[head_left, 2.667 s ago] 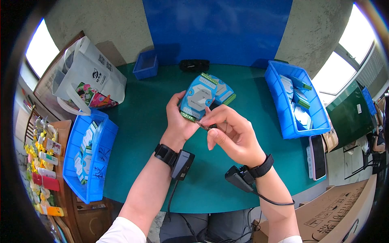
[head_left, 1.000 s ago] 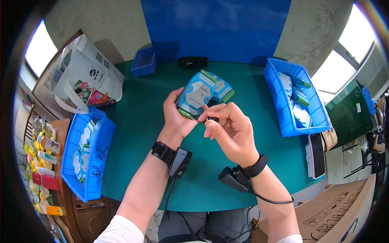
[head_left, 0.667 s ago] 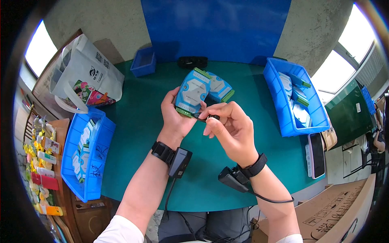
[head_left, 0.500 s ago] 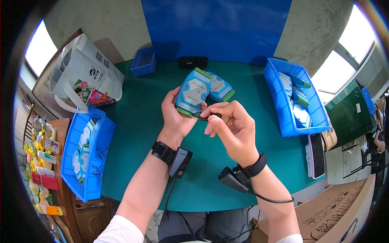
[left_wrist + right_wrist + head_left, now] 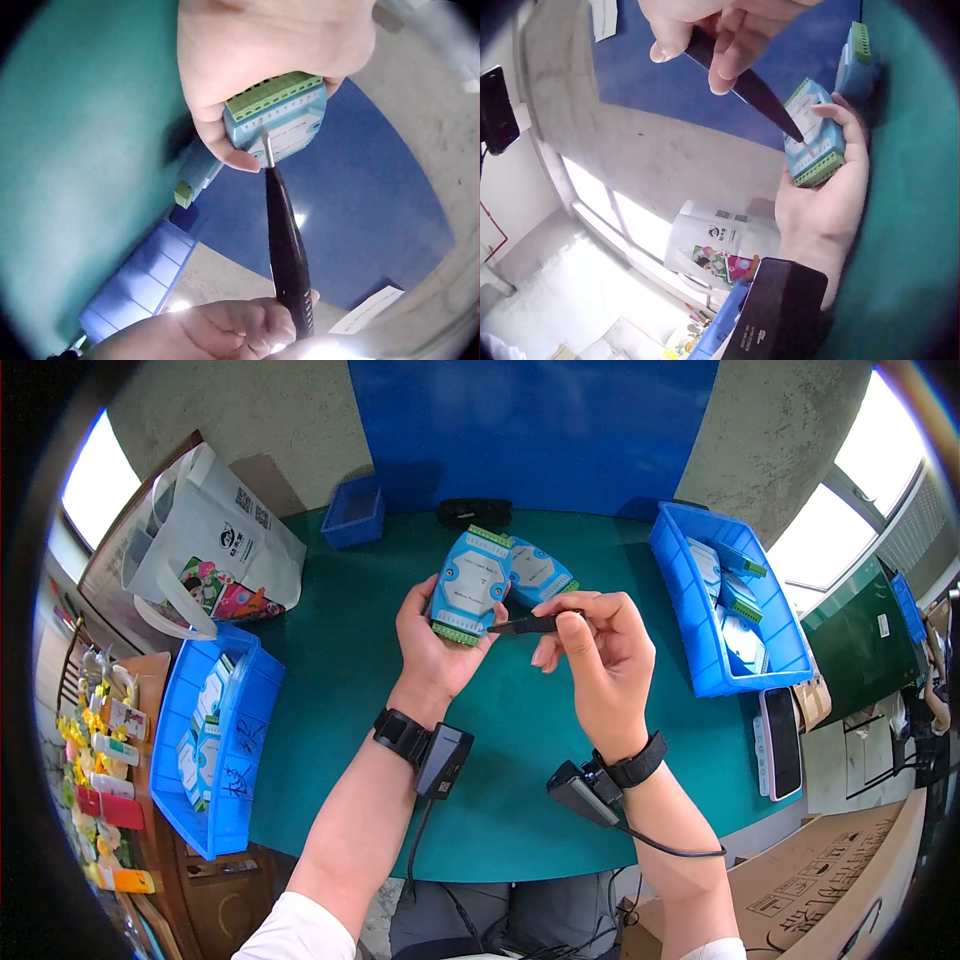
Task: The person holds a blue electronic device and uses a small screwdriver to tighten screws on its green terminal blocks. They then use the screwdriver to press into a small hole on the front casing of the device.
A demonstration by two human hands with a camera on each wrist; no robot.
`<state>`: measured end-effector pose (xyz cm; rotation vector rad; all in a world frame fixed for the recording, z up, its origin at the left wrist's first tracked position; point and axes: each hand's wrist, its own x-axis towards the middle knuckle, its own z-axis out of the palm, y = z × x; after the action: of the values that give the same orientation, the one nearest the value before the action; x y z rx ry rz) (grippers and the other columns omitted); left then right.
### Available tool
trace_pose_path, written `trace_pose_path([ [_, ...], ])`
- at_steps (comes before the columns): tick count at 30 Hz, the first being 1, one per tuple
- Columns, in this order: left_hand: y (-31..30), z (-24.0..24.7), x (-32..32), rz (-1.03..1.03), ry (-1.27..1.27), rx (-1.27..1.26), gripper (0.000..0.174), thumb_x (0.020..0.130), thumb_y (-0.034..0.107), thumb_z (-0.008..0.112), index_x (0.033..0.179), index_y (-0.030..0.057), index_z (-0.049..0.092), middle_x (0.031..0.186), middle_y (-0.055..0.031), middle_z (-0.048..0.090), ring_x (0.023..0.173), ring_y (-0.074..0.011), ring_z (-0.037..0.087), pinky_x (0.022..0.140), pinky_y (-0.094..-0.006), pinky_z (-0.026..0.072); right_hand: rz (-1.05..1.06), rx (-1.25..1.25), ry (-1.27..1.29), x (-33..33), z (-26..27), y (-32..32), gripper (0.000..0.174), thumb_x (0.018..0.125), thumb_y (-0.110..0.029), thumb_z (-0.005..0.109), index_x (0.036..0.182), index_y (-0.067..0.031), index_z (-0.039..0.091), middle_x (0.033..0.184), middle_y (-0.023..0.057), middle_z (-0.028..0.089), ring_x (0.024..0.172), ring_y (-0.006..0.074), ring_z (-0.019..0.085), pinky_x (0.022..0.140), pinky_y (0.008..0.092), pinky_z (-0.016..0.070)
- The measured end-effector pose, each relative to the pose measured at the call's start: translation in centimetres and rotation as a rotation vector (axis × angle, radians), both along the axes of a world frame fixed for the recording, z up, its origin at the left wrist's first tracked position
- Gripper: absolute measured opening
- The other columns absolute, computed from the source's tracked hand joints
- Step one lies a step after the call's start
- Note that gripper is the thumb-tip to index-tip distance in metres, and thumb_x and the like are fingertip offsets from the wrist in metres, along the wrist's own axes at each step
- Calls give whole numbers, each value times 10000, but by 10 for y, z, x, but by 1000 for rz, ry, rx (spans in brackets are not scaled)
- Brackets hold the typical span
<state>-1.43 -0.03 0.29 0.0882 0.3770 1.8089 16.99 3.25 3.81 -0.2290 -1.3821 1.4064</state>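
Note:
My left hand holds a blue-and-white electronic module with green terminal blocks along two opposite ends. Its label faces up, and the fingers wrap its sides. In my right hand a small black-handled screwdriver is pinched between thumb and fingers. Its short metal tip points at the module, overlapping its face beside the near terminal block in both wrist views. Just behind the held module, a second blue module lies on the green table.
On the right stands a blue bin with several modules, a phone near it. Another blue bin with modules is at left, below a white bag. A small blue box and a black object sit at the back.
The screwdriver has left the module's green terminal edge and now lies more level. My right hand has shifted up and right. The held module has turned a little more upright.

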Motion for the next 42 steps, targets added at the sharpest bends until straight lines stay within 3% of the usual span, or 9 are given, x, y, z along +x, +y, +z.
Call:
trace_pose_path([
  [7, 0, 0, 1, -1, 8, 17, 455, 1041, 296, 411, 1354, -12, 528, 1332, -215, 591, 1213, -364, 586, 882, -448, 535, 33, 20, -48, 0, 1, -3, 152, 1014, -32, 643, 1124, 41, 567, 1042, 148, 722, 750, 118, 673, 645, 246, 527],
  [27, 1, -1, 0, -18, 25, -1, 456, 1064, 332, 432, 1367, 2, 520, 1341, -216, 581, 1210, -360, 577, 902, -450, 541, 47, 130, -147, 3, 3, -5, 184, 1008, -41, 653, 1166, 27, 588, 1098, 109, 728, 795, 91, 668, 695, 234, 545],
  [31, 2, -3, -2, -26, 43, 17, 462, 1063, 335, 433, 1374, 4, 515, 1337, -218, 582, 1191, -355, 585, 897, -451, 542, 40, 149, -174, 3, 3, -5, 176, 977, -38, 701, 1116, 21, 610, 1087, 107, 723, 797, 81, 647, 692, 232, 534],
  [39, 3, -1, 1, -13, 91, -33, 382, 1053, 344, 466, 1249, 44, 600, 1229, -168, 651, 1114, -297, 609, 874, -454, 530, -9, 263, -192, 1, -4, 1, 238, 886, -24, 798, 913, -8, 562, 1045, 100, 709, 793, 63, 606, 664, 217, 503],
  [42, 4, -2, 0, -37, 103, -22, 363, 1051, 344, 479, 1219, 51, 609, 1200, -154, 659, 1086, -282, 612, 872, -454, 529, 56, 153, -143, 0, 0, -4, 210, 893, -45, 791, 952, 0, 594, 1037, 102, 715, 778, 57, 600, 655, 216, 495],
])
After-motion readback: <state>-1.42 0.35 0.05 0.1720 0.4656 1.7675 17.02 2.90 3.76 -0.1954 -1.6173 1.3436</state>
